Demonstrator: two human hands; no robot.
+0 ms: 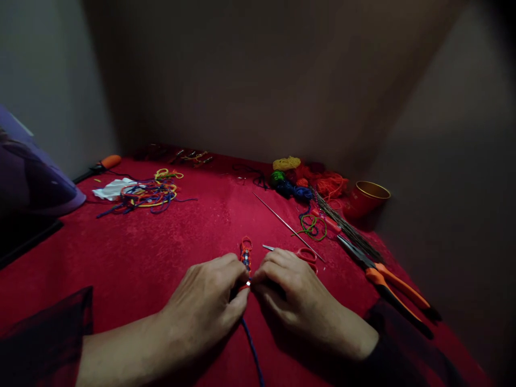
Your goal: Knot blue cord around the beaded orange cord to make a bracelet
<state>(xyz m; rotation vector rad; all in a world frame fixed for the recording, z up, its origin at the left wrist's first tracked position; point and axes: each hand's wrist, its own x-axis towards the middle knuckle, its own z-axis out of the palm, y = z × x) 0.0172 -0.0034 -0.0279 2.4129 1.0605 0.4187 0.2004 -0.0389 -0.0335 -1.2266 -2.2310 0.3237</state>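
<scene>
An orange and blue knotted cord band (245,259) with small shiny beads lies on the red cloth in front of me, its orange loop pointing away. My left hand (209,293) pinches its near end between thumb and fingers. A blue cord (252,352) trails from there toward me. My right hand (292,293) is closed just to the right of the band, fingertips almost meeting the left ones; whatever it pinches is hidden. Just beyond the right hand lie red-handled scissors (307,258), partly covered by it. A long thin metal rod (282,219) rests past the scissors.
Long-nosed pliers (377,275) with orange handles lie at right, beside a bundle of thin sticks (346,223) and a red cup (367,199). Yarn balls (286,164) sit behind. Tangled cords (149,193) and white paper (115,189) lie left, near a purple object (44,172).
</scene>
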